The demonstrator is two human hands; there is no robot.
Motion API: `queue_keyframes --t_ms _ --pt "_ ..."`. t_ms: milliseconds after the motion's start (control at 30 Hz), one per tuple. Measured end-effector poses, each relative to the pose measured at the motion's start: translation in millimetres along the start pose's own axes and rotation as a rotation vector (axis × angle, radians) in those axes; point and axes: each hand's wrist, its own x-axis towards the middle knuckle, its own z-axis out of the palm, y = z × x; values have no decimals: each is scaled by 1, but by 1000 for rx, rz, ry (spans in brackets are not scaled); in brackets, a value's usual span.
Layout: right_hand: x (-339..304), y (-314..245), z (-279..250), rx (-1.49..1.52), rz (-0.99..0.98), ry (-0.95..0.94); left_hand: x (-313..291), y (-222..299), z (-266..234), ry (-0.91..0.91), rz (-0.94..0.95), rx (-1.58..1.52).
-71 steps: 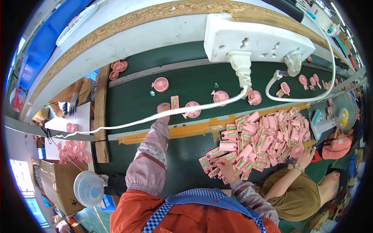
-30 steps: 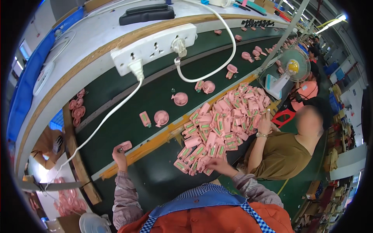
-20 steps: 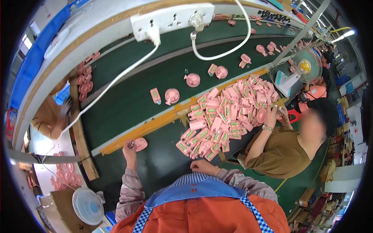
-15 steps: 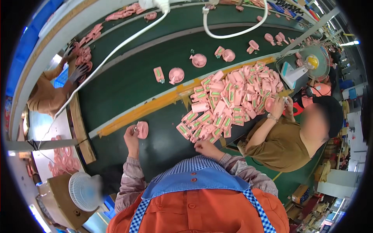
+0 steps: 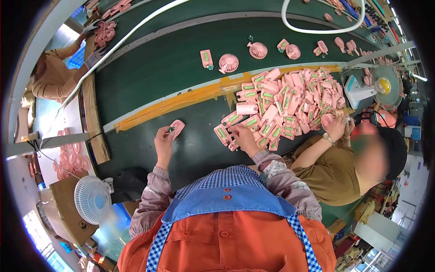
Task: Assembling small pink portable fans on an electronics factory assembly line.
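Observation:
My left hand (image 5: 163, 144) is closed in a pinch on a pink fan part (image 5: 178, 128), held tilted just above the dark table. A small dark green piece shows at the fingertips, partly hidden. At the near left edge of a heap of pink fan-handle casings (image 5: 272, 115), my right hand (image 5: 245, 138) has its fingers drawn together on a pink casing (image 5: 221, 134). Green strips show inside many casings of the heap. How firmly the right fingers grip is hard to see.
Beyond a yellow-taped rail (image 5: 172, 103) runs a green conveyor belt (image 5: 149, 68), carrying pink fan heads (image 5: 229, 63) and casings. A co-worker (image 5: 340, 167) works at the right; another person's gloved hands (image 5: 97, 56) are at far left. White desk fans (image 5: 92, 199) flank the table.
My right hand has moved forward from the table edge onto the heap's near casings. The pink part in my left hand has turned to a more tilted angle. The whole view has shifted.

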Motion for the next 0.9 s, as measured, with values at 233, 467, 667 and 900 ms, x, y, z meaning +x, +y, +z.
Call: queue_keyframes --t_ms 233,467,667,900 --pt "0 8 1 -177 -231 -235 -6 -5 6 -56 -152 -198" --pt "-1 2 -10 -499 -382 -520 -10 -8 11 -110 -110 -131" --pt "6 11 5 -519 -346 -690 -14 19 15 -135 -222 -342" --pt "13 -40 8 144 -45 -625 -22 15 14 -196 -242 -418"
